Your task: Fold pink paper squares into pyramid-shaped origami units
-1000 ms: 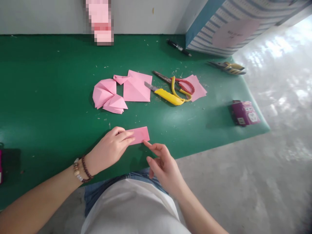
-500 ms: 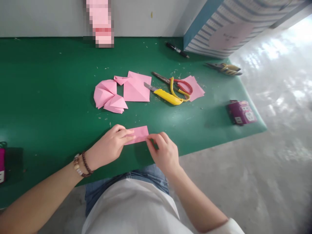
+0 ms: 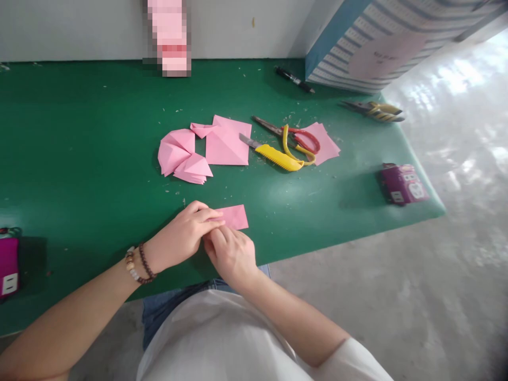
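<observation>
A folded strip of pink paper (image 3: 235,217) lies on the green table near its front edge. My left hand (image 3: 190,227) lies over the paper's left end, its fingers together and pressing it down. Close against it, my right hand (image 3: 233,251) is closed, with curled fingertips at the paper's near edge beside the left fingers. Both hands' fingertips partly cover the strip. Beyond them are a fan of folded pink paper pieces (image 3: 177,151) and a larger pink square (image 3: 228,140).
A yellow-handled cutter (image 3: 279,157) and scissors (image 3: 305,138) lie on more pink sheets (image 3: 327,145). Toward the back are a black pen (image 3: 294,79), a striped bag (image 3: 365,47) and pliers (image 3: 373,109). Purple boxes stand right (image 3: 405,183) and left (image 3: 8,264).
My right hand has slid left along the paper's near edge, from its right corner to beside my left hand. The left hand stays on the paper. The view has shifted slightly.
</observation>
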`<state>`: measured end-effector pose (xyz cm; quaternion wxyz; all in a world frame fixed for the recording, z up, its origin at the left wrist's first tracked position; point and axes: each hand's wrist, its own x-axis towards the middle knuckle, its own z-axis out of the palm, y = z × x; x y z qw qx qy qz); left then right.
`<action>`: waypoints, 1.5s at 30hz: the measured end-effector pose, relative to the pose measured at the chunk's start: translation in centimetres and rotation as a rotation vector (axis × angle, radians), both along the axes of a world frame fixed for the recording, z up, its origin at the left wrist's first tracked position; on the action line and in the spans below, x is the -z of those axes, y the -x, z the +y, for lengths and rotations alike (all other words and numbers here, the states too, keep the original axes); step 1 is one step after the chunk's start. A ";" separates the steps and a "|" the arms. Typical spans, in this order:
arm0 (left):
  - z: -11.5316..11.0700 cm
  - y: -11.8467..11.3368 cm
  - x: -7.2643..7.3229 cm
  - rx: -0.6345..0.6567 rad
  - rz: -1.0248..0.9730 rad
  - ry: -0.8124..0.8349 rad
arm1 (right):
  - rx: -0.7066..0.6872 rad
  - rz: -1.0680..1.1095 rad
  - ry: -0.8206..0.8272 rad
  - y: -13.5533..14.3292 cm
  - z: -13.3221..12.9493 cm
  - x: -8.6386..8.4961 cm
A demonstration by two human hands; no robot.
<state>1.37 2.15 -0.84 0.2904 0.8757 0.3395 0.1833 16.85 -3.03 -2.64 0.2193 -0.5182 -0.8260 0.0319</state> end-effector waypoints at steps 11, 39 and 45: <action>-0.2 0.3 0.4 0.045 0.037 -0.127 | 0.271 0.223 0.146 -7.3 2.2 -2.2; -1.2 0.6 -1.1 -0.072 0.083 -0.615 | -0.033 0.060 -0.209 -7.3 0.0 -1.3; -1.3 0.6 -0.7 0.033 0.154 -0.479 | -0.088 -0.030 -0.160 -8.4 0.4 -1.1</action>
